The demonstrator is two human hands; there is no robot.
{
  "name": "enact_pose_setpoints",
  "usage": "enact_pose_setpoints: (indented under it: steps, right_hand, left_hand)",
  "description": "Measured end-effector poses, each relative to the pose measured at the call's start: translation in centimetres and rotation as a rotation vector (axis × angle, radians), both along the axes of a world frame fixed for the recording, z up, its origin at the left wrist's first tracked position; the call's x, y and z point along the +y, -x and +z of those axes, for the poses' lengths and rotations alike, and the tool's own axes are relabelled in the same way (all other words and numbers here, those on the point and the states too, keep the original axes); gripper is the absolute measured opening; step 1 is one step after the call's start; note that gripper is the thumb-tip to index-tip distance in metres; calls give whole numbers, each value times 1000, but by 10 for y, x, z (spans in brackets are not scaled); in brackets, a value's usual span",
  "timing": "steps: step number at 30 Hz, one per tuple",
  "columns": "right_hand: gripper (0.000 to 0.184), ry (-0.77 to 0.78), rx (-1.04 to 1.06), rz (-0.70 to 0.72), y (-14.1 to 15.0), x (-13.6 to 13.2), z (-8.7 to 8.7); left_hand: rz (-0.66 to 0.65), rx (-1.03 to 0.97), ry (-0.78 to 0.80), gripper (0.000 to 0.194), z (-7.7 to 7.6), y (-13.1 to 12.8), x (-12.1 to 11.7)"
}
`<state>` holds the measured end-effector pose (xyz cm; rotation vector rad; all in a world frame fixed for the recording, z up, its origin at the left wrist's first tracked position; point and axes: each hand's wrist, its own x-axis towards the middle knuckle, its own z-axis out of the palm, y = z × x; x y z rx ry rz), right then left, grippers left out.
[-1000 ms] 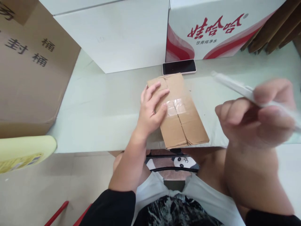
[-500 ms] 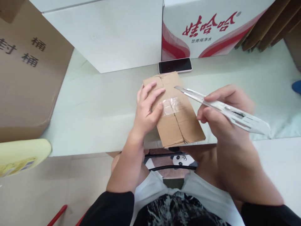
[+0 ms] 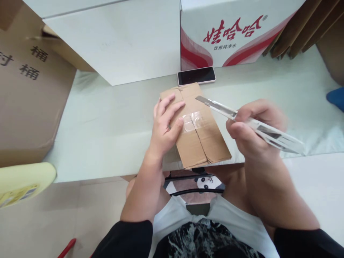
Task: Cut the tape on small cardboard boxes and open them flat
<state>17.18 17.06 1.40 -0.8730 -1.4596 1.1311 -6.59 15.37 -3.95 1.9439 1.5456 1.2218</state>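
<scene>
A small brown cardboard box (image 3: 204, 139) lies at the table's front edge, a strip of clear tape (image 3: 192, 122) across its middle seam. My left hand (image 3: 168, 120) rests on the box's left side, with the thumb and two fingers spread over the top and the other fingers by the left edge. A white utility knife (image 3: 217, 106) is gripped in my right hand (image 3: 255, 125), right of the box. Its blade is out and points left, appearing over the far part of the box. Whether the tip touches the cardboard, I cannot tell.
A phone (image 3: 196, 75) lies just beyond the small box. Behind it stand a white carton (image 3: 129, 46) and a white-and-red carton (image 3: 242, 36). A large brown carton (image 3: 32, 100) and a yellow object (image 3: 27, 181) are at left. A blue item (image 3: 335, 98) sits far right.
The view has shifted slightly, moving the scene a little left. My right hand has turned the knife somewhat in its grip. My left hand keeps its place on the box.
</scene>
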Motion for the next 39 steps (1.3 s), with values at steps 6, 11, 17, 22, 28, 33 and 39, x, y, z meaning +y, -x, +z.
enact_pose_setpoints:
  steps: [6, 11, 17, 22, 28, 33, 39]
  right_hand:
    - [30, 6, 62, 76, 3, -6, 9]
    - [14, -31, -146, -4, 8, -16, 16]
    - [13, 20, -324, -9, 19, -14, 11]
    - [22, 18, -553, 4, 22, -12, 10]
    - [25, -6, -672, -44, 27, -10, 11]
    - [29, -50, -728, -32, 29, -7, 12]
    - [31, -58, -782, 1, 31, -6, 14]
  left_hand:
    - [-2, -6, -10, 52, 0, 0, -1]
    - [4, 0, 0, 54, -1, -1, -1]
    - [-22, -10, -32, 50, -1, -1, 0]
    - [-19, 10, -48, 51, -2, -2, 0]
    - [-26, 10, -59, 48, -3, -2, 1]
    - [-32, 0, -73, 48, -4, -2, 1]
    - [-36, -13, -69, 49, -4, -1, 1]
